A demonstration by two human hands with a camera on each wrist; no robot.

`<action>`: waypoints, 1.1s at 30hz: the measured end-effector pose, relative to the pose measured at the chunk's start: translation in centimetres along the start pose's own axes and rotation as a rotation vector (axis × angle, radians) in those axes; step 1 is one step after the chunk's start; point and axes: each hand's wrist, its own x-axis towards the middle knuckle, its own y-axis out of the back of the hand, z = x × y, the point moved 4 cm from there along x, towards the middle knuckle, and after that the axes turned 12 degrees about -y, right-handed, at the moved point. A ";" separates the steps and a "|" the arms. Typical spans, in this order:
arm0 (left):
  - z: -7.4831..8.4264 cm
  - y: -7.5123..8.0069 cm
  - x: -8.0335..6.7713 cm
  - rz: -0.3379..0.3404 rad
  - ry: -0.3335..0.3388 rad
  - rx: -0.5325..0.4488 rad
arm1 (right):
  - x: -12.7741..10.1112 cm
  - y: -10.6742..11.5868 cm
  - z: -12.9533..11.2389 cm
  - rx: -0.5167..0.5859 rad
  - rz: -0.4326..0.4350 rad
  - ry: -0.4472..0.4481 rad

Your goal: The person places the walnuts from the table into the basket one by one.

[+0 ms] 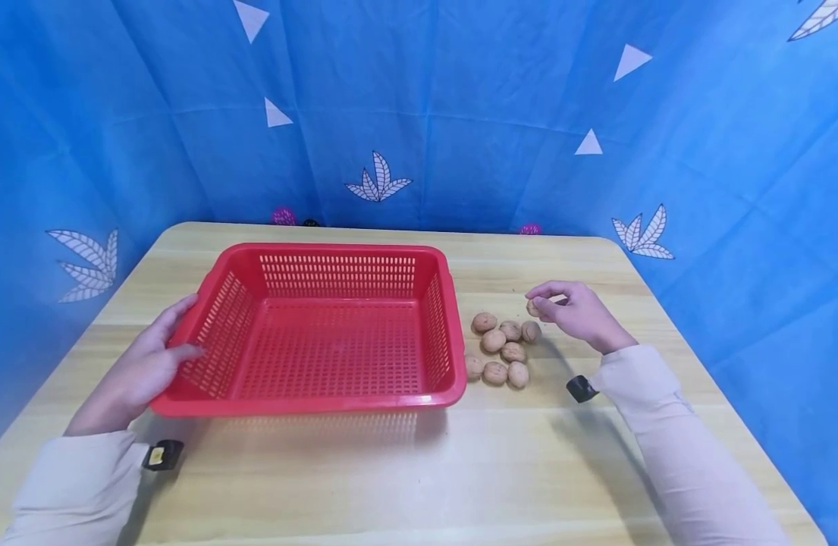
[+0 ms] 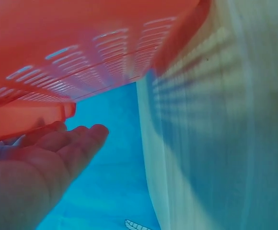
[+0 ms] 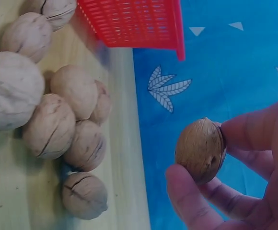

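Note:
My left hand (image 1: 142, 369) grips the left rim of a red plastic basket (image 1: 453, 326), thumb over the inside wall and fingers outside. In the left wrist view the hand's fingers (image 2: 81, 143) lie along the basket's outer side (image 2: 96, 52). The basket's slotted floor shows no contents. To its right, my right hand (image 1: 579, 315) pinches a walnut (image 3: 201, 151) between thumb and fingertips, above the table. Several more walnuts (image 1: 495, 341) lie in a loose cluster between the basket and that hand.
Everything is over a pale wooden table (image 1: 391, 485) with rounded far corners. A blue patterned curtain (image 1: 419, 98) hangs behind it and along the sides. A small black device (image 1: 581, 389) sits at the right wrist, another black device (image 1: 163, 455) at the left.

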 end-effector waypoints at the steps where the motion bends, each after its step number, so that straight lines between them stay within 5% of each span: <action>1: 0.0 0.0 0.0 0.001 0.001 0.005 | 0.1 0.0 -0.2 0.003 -0.007 -0.003; 33: 0.1 -0.2 -0.4 0.036 -0.026 -0.026 | 1.0 -2.7 -6.6 0.091 -0.069 0.091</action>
